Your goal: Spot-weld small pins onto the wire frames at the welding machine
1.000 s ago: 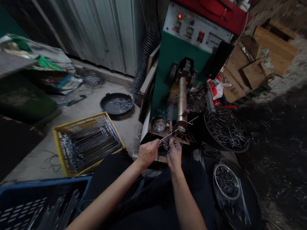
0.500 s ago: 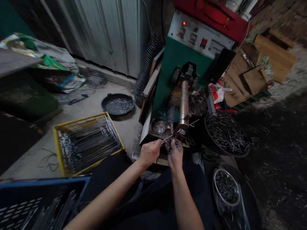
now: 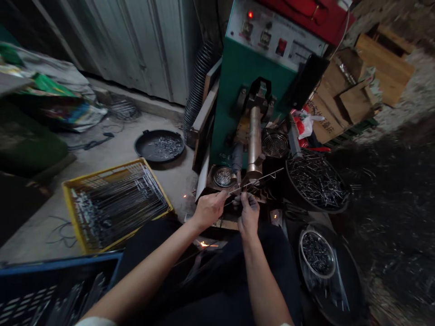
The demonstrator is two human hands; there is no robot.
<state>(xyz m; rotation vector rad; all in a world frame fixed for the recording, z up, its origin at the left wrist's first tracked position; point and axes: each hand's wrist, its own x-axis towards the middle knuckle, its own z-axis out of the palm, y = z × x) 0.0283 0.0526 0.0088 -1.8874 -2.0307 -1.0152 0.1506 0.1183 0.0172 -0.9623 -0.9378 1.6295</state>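
Note:
My left hand (image 3: 210, 209) is closed on a thin metal rod (image 3: 268, 175), which slants up to the right past the tip of a green machine (image 3: 226, 99). Just right of it, my right hand (image 3: 249, 213) is pinched at the machine's lower tip, its fingers darkened; what lies between them is too small to make out. Above both hands stands a thick metal cylinder (image 3: 254, 140). Beside the tip sits a small round dish of metal pieces (image 3: 223, 176). Small sparks glow below the hands.
A yellow crate (image 3: 73, 217) of long rods and a black pan (image 3: 144, 147) with small pieces are at left. A blue crate (image 3: 64, 263) is at lower left. On the right are a black tub of wire pieces (image 3: 314, 183) and a metal bowl (image 3: 317, 253).
The rod now reaches farther up and right across the machine's tip. Sparks have appeared below and beside the hands. The view has shifted slightly, and both hands stay near the tip.

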